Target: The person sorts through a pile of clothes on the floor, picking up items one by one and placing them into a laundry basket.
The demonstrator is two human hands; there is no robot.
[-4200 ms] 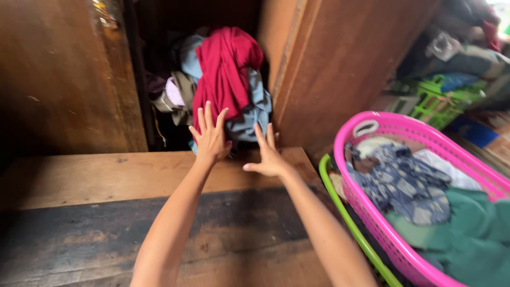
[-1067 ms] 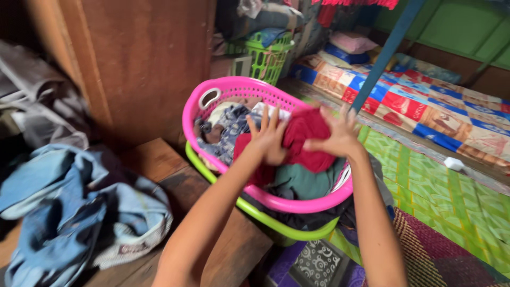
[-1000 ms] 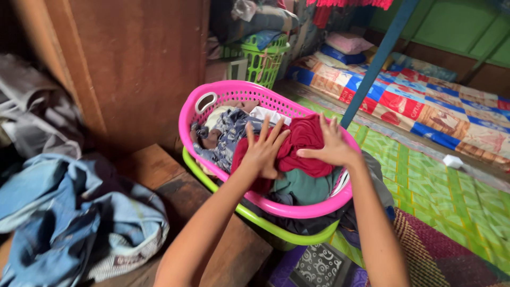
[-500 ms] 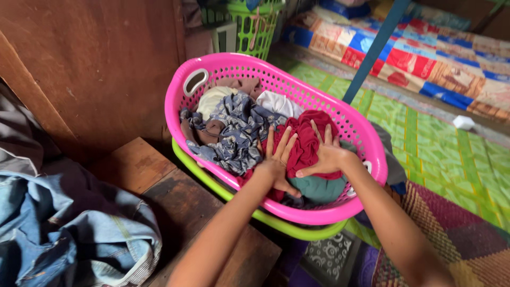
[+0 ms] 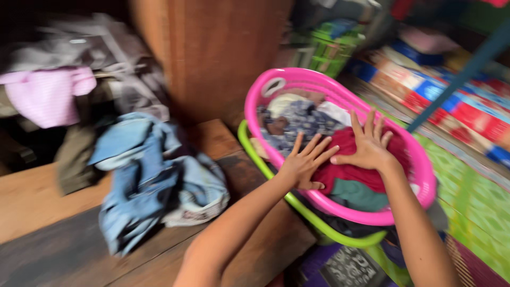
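Right now the dark red garment (image 5: 366,170) lies on top of the heap in the pink laundry basket (image 5: 425,175), toward its near end, over a green cloth (image 5: 358,194). Both hands rest flat on it with fingers spread, neither one clenched or gripping: the left hand (image 5: 305,165) at the garment's left edge, close to the basket's near-left rim, the right hand (image 5: 369,149) on its upper middle.

The pink basket sits nested in a lime-green basket (image 5: 297,204), and the pair stands just off the right edge of the wooden platform (image 5: 64,239), touching or nearly touching it; the blur leaves that unclear. Pressing hard at the near end could, I judge, tip the stacked baskets or push clothes over the low rim, since the load is piled close to rim height there. The patterned blue cloth (image 5: 297,119) at the far end looks loose too.

Room is tight on the left: a crumpled denim garment (image 5: 149,180) lies near the platform's right edge, and a wooden panel (image 5: 212,53) stands behind the baskets. The green mat (image 5: 478,212) to the right offers freer space.
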